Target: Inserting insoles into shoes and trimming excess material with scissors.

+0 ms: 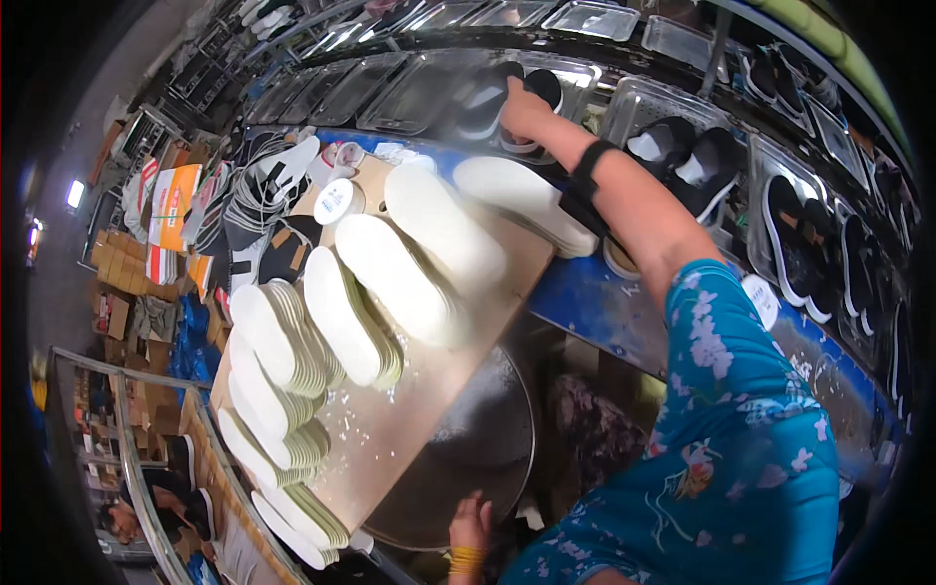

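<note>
My right hand reaches to the far row of clear trays, its fingers closed on a black shoe with a white sole, which is smeared by motion. A second black shoe is beside it in the same clear tray. My left hand is low in the picture, over the edge of a round metal drum; its fingers are loosely bent and slightly apart, with nothing seen in them. Between the hands, several stacks of white insoles lie on a tan board dotted with white crumbs.
More trays with black shoes line the rack to the right. A blue ledge runs below them. The round metal drum is beside the board. Cords, cartons and a metal rail are at the left, with a person beyond.
</note>
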### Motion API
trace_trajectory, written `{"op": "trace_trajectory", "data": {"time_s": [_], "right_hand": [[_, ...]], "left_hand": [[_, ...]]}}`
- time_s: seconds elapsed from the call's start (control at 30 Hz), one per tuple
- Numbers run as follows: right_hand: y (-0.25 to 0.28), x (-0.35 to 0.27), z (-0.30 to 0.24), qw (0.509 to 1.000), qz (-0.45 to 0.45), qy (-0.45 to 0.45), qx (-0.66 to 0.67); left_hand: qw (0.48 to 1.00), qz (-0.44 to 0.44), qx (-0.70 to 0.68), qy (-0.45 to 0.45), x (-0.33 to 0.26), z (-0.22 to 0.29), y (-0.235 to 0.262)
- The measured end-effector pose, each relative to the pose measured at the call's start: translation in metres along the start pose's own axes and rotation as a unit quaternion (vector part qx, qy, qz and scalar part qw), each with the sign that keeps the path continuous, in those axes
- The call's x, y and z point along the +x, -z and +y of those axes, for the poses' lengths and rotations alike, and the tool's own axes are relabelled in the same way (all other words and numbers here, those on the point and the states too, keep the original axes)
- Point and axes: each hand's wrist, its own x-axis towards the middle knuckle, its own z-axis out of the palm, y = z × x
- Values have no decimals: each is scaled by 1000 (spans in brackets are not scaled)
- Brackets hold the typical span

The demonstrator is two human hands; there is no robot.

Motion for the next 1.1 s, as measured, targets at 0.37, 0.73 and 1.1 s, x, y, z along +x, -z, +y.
{"op": "trace_trajectory", "data": {"time_s": [0.37,0.73,1.1], "right_hand": [[-85,128,41,915,-100,219,-324],[118,-180,-70,944,87,73,309],[-13,-507,-144,724,-338,596,81]], "left_hand": [[993,-3,39,110,11,5,12],[990,27,-137,3,-7,-19,6],[777,310,-510,203,-55,1,89]]}}
